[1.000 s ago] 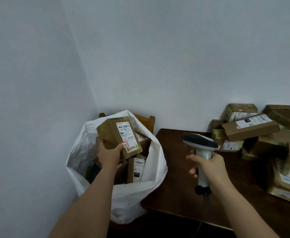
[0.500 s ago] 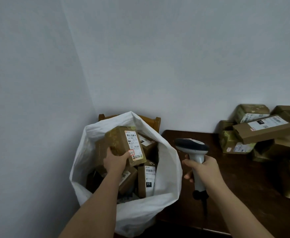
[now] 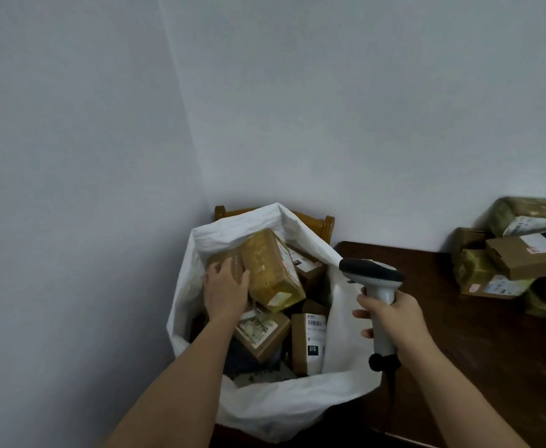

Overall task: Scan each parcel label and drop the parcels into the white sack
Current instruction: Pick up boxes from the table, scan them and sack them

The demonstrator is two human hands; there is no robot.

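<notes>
White sack (image 3: 265, 412) gaping wide in the room's corner, propped against a wooden chair (image 3: 325, 224) and touching the left edge of the dark counter (image 3: 478, 334). Inside, heaped brown parcels: tape-wrapped parcel (image 3: 270, 270) on top, tilted, label edge turned right; labelled carton (image 3: 262, 334) below it, lying askew; upright carton (image 3: 309, 342) with a barcode label and a black "010" tag, standing against the sack's right wall; another labelled carton (image 3: 305, 265) at the back, partly hidden. Lower contents too dark to tell.

Left hand (image 3: 226, 291) down inside the sack mouth, fingers spread and fairly straight, thumb lying against the tape-wrapped parcel's left face, fingertips on a box behind it; grip released, nothing clasped. Right hand (image 3: 391, 313) above the sack's right rim, grip clenched round the handle of the barcode scanner (image 3: 376, 287), dark head pointing left toward the sack, cable end hanging below the fist.

Unsorted parcels (image 3: 511, 253) piled at the counter's far right against the wall, well apart from the sack, several with white labels showing, partly cut off by the picture's edge.
</notes>
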